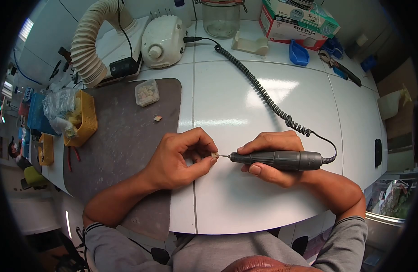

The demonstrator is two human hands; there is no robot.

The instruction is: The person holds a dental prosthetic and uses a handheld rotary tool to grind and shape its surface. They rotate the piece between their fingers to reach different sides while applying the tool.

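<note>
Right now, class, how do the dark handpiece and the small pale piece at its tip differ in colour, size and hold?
Colour: the handpiece is dark grey; the small piece is pale cream.
Size: the handpiece is long and thick; the small piece is tiny.
Hold: the handpiece lies in the grip of the right hand; the small piece is pinched by the left hand.
Shared: both are in someone's grasp.
</note>
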